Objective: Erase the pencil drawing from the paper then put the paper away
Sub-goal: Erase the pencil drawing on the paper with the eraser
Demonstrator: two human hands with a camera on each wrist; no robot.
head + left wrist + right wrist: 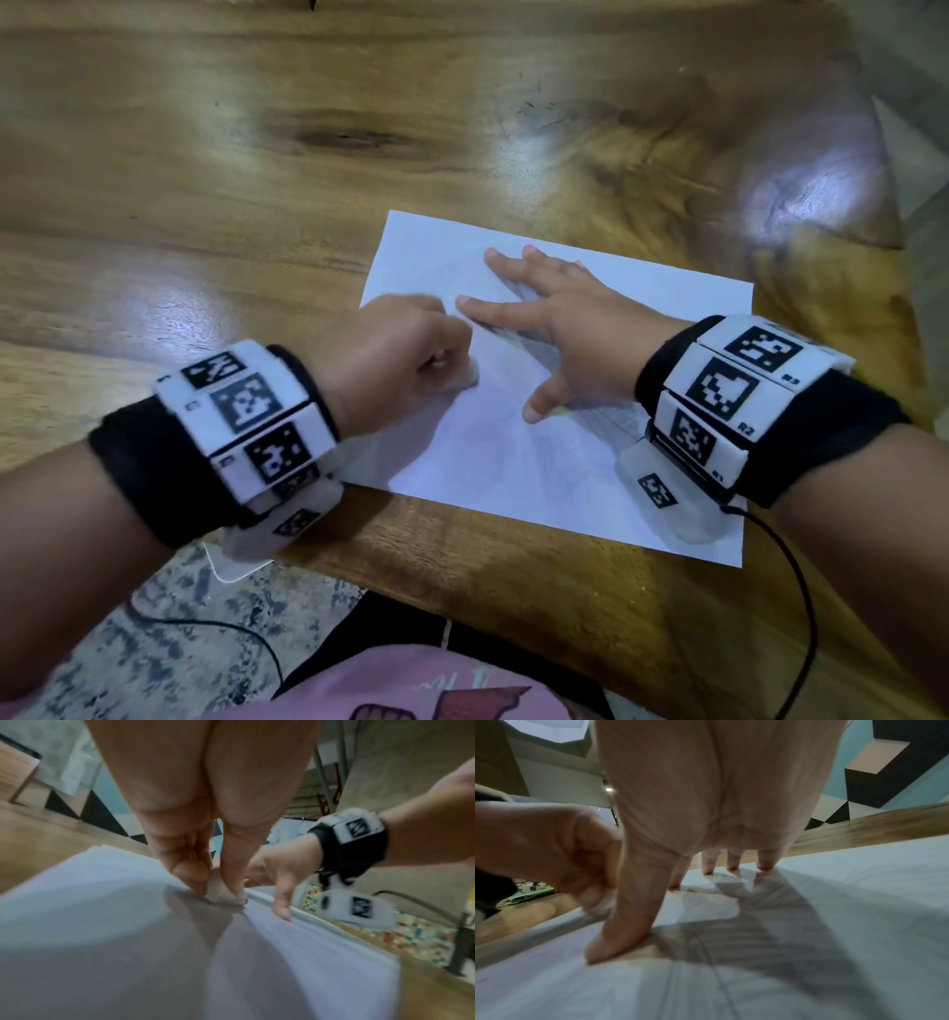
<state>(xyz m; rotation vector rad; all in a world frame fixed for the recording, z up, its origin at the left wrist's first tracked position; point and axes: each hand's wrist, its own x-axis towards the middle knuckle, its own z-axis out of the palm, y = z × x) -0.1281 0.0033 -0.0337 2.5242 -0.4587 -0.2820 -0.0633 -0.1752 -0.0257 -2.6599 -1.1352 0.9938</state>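
Two hands work: your left hand [405, 349] rubs a pinched eraser [221, 892] while your flat right hand [575, 318] steadies the paper [513, 462]; keep erasing.

Both forearms are bare. Each wrist wears a wide black fabric band [138, 478] carrying a curved row of white plastic tiles [246, 416] printed with black square fiducial codes; the right wrist's tiles [729, 390] read R1, R2, R3. A white camera housing [662, 493] hangs under each wrist, and a thin black cable [801, 591] trails from the right one. A pink garment [411, 688] shows below.
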